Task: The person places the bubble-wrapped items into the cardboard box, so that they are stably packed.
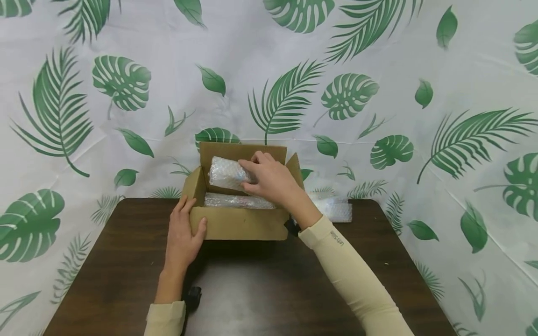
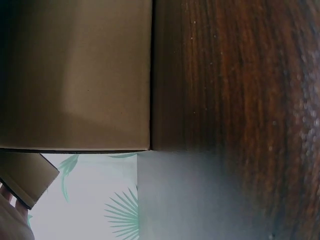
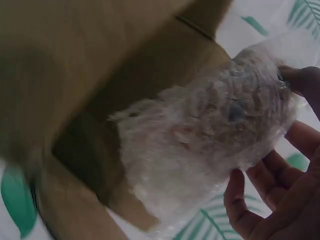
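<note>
An open cardboard box (image 1: pixel 239 224) stands on the table with its flaps raised. My left hand (image 1: pixel 183 233) grips the box at its front left corner, fingers along the left flap and thumb on the front flap. Above the opening, my right hand (image 1: pixel 273 179) pinches one end of a bubble-wrapped package (image 1: pixel 229 172) between thumb and fingers. The right wrist view shows that package (image 3: pixel 200 130) close up, tilted over the box; its contents are blurred by the wrap. Another bubble-wrapped package (image 1: pixel 237 201) lies inside the box, partly hidden by the front flap.
On the dark wooden table (image 1: pixel 269 289), more bubble wrap (image 1: pixel 338 211) lies right of the box, partly behind my right wrist. A white leaf-print sheet (image 1: pixel 168 93) hangs close behind the table.
</note>
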Demonstrator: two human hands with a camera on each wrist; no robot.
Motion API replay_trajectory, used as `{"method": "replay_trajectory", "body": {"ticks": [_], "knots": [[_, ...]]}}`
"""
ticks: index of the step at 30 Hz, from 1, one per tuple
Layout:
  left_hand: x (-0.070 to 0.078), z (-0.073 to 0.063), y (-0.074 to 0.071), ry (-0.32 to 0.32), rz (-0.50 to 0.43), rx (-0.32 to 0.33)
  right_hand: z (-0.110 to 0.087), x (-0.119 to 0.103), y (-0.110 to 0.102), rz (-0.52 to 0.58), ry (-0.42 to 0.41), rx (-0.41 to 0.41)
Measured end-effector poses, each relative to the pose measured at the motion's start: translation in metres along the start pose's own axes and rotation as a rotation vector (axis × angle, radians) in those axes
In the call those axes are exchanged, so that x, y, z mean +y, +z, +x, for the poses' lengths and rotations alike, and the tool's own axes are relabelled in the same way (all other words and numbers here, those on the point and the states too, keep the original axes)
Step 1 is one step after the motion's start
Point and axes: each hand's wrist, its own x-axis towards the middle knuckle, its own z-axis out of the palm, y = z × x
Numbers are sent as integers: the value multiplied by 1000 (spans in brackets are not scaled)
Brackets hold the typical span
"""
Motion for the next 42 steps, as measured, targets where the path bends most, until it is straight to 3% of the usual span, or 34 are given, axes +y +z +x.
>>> {"method": "replay_trajectory", "body": {"ticks": [12,19,23,30,35,42], "knots": [[-1,3,-2,11,20,6,26,-11,51,43,62,-239],[-2,4,1,28,25,25,26,-4,60,200,137,-376],[-2,4,1,32,19,28,25,-2,59,275,156,-405],[-1,3,0,18,14,17,19,1,50,306,149,-328],[-1,0,1,27,12,26,2,8,32,323,129,-189],[-1,0,2,24,10,27,-33,17,-10,392,68,27]]}}
